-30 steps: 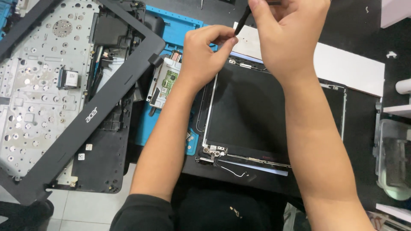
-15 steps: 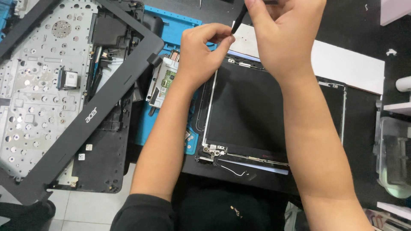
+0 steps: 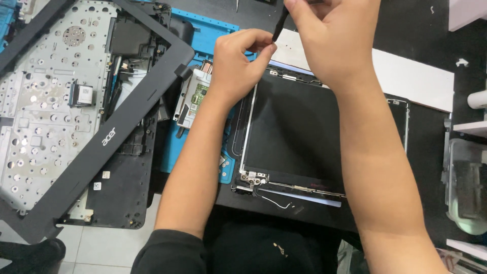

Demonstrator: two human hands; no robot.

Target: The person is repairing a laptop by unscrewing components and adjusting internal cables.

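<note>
A dark laptop screen panel (image 3: 299, 137) in a thin metal frame lies flat on the black bench. My left hand (image 3: 238, 63) rests at its top left corner, fingers pinched together at the tip of a thin black tool (image 3: 280, 25). My right hand (image 3: 335, 38) holds the upper part of that tool above the panel's top edge; the tool slants down to the left toward my left fingertips. Whether my left fingers pinch the tool tip or something small under it is hidden. Hinge brackets and thin loose cables (image 3: 274, 200) show at the panel's bottom edge.
An opened laptop base with a grey screen bezel (image 3: 109, 137) laid across it sits at left. A blue mat (image 3: 218, 30) holds a small green circuit board (image 3: 195, 99). A white strip (image 3: 411, 76) lies behind the panel. A clear plastic container (image 3: 466, 182) stands at right.
Both hands have shifted slightly up and left at the panel's top corner, still together on the tool. The panel and parts have not moved.
</note>
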